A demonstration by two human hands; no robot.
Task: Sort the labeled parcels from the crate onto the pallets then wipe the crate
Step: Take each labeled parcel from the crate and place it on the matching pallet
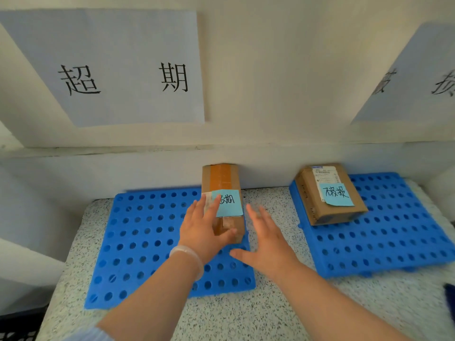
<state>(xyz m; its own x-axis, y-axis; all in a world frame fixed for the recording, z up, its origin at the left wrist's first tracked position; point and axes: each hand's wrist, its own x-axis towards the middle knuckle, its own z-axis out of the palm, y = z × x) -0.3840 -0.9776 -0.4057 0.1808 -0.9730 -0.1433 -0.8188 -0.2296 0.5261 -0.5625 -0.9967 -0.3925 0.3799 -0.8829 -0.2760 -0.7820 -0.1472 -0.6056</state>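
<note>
Head view: at frame centre you are resting your left hand [204, 230] flat against the taped box [221, 183], right hand [266, 237] spread empty just beside it, apparently settling it on the blue pallet [138, 242] because its note [229, 203] seems to match the sign [118, 70] upper left.

Two pallets side by side on the worktop [246, 316], a parcel on each.

The left pallet [138, 242] and right pallet [394, 242] lie apart, both near the wall [270, 70] behind. The long parcel [221, 180] lies along the left pallet's right edge, its far end at the wall; the flat parcel [310, 188] sits on the right pallet's rear left corner. A sign [118, 70] hangs above the left pallet, another sign [406, 77] above the right. The left hand [202, 230] touches the long parcel's left side; the right hand [266, 239] is just to its right, between the pallets.
</note>
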